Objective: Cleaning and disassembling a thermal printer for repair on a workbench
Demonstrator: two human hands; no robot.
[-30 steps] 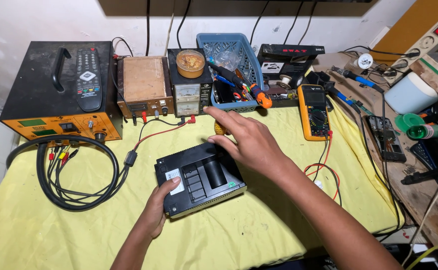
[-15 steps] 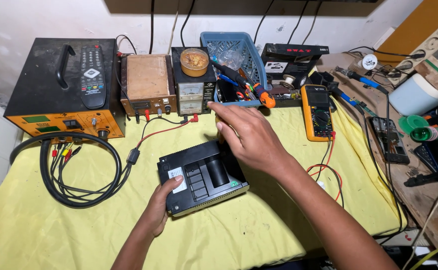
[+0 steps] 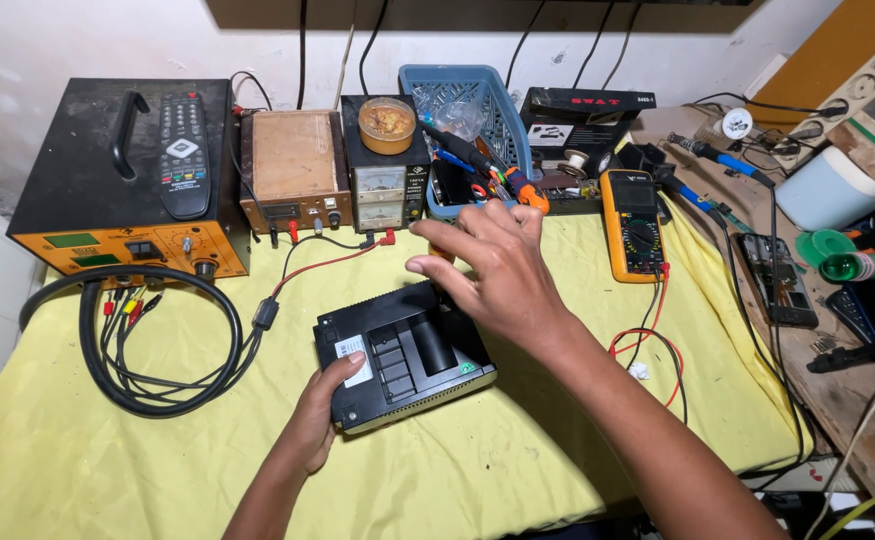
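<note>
A black box-shaped device [image 3: 398, 355] with a white label lies on the yellow cloth [image 3: 138, 460] in the middle of the bench. My left hand [image 3: 320, 412] grips its near left corner. My right hand [image 3: 493, 265] hovers above the device's far right end, fingers spread and pointing left toward the bench power supply [image 3: 386, 190]; it holds nothing. An orange-handled tool [image 3: 518, 185] lies just beyond its fingertips, at the edge of the blue basket [image 3: 463, 95].
A black and orange instrument case [image 3: 108, 190] with a remote control [image 3: 184, 150] on top stands at the back left. A coiled black cable [image 3: 158, 340] lies in front of it. A yellow multimeter [image 3: 636, 222] and cluttered tools sit on the right.
My right hand has drawn back slightly from the basket toward the black device. My left hand and the device have stayed in place.
</note>
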